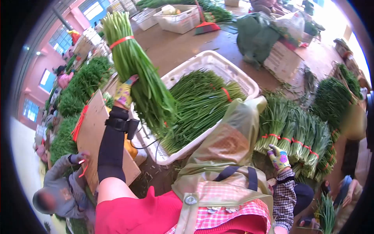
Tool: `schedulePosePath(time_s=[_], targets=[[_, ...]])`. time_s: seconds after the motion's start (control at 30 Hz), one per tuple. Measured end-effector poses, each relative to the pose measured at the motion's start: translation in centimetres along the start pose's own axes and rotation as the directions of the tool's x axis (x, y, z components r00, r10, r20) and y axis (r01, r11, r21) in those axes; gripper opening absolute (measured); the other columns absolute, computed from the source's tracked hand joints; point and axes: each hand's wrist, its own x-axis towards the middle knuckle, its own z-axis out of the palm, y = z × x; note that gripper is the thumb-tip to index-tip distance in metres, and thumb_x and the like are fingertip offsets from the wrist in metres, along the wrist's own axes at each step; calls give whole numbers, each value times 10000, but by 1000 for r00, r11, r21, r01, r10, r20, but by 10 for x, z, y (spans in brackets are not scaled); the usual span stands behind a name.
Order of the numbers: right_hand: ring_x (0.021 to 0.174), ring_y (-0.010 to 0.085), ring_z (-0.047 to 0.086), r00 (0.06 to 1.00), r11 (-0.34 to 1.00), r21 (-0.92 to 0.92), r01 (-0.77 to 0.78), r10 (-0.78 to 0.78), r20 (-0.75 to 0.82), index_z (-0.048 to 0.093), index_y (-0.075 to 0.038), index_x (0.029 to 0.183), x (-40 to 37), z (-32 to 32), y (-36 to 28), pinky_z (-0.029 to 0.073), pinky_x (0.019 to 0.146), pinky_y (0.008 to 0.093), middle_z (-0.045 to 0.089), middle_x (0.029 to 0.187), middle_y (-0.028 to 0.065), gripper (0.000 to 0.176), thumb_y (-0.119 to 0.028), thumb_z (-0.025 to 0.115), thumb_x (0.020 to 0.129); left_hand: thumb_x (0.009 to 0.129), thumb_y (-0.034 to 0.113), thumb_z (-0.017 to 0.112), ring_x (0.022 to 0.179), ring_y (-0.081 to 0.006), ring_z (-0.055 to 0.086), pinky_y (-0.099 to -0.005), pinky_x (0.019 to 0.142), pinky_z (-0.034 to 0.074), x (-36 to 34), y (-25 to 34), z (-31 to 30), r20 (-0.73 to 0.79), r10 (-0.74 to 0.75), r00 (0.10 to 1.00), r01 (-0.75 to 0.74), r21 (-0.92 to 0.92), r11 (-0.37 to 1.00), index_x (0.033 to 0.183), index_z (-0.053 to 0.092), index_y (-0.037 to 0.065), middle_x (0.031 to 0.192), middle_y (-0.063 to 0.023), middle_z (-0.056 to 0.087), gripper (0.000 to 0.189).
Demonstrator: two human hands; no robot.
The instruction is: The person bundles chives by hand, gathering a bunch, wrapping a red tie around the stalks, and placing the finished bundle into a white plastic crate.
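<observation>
My left hand [124,93], in a yellow flowered glove, is wrapped round a large bundle of garlic chives [136,66]. A red band ties the bundle near its pale stem ends, which point up; the leafy end hangs over a white plastic crate [253,87]. Inside the crate lie more chives [202,101], one bunch with a red band. My right hand [279,158], in a matching glove, is low on the right with its fingers apart, holding nothing. Its fingertips are close to a row of red-banded chive bundles [296,128].
A brown board [93,136] stands at the left, with red ties [80,123] hanging on it. A person in grey [66,187] sits beyond it. Chive heaps [83,85] line the left. White crates [179,19], a broom [206,27] and a green sack [255,37] are farther back.
</observation>
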Motion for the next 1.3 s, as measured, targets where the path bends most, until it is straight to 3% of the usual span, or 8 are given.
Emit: schedulePosePath(time_s=[0.07,0.13,0.2,0.33,0.47,0.77,1.03,1.3], targets=[[760,191,614,988,954,283,99,-61,-138,577,-31,1116,9,11,-7,476,672,294,636,868,125,299,-102,597,826,815,-55,503,1081,-181,532,-306,850,500,11,-36,-26,210,148,967,-199,250,947,1195,514,89,1147,-57,569,406],[759,160,609,974,897,406,177,-101,-201,572,-9,1115,12,-2,-52,473,669,274,633,854,105,295,-76,595,828,874,10,459,1047,-174,556,-305,836,509,12,-53,-27,454,414,789,-592,744,310,1196,512,70,1149,-65,570,332],[759,174,609,911,886,296,357,-260,-320,581,-11,1100,11,-15,-108,476,673,270,632,860,106,303,-65,614,803,882,80,488,997,-169,582,-307,813,517,20,-69,-9,163,106,981,-136,189,972,1178,525,53,1123,-72,587,299],[808,289,598,726,735,100,671,-625,-287,594,-29,1022,19,-24,-187,487,702,369,612,935,131,303,-30,639,721,891,209,519,900,-159,621,-306,768,530,19,-79,23,128,-245,961,274,-318,908,1133,554,26,1043,-77,623,305],[861,283,573,508,561,-154,813,-814,-282,597,-99,1052,43,-3,-236,468,742,392,580,994,87,374,-143,706,697,892,204,518,860,-165,629,-296,730,538,4,-81,44,150,-162,975,195,-245,950,1110,570,29,989,-72,637,285],[795,220,551,586,569,-484,664,-799,-136,603,-158,812,80,41,-270,448,679,379,556,817,7,125,-261,603,742,869,190,562,776,-181,649,-311,671,554,-9,-83,68,242,-314,918,390,-413,823,1067,582,21,932,-88,652,261],[762,224,552,519,593,-426,683,-805,-287,581,-138,747,84,45,-264,437,666,379,545,766,14,84,-197,604,692,872,171,557,783,-185,646,-309,693,548,0,-117,58,175,-98,980,122,-129,984,1074,575,14,945,-87,648,256],[813,232,545,412,485,-276,830,-866,-283,606,-123,767,71,20,-266,415,759,402,565,852,20,202,-132,669,575,862,150,560,826,-213,644,-342,749,543,-21,-81,66,272,-410,870,491,-413,767,1104,556,3,979,-116,642,283]])
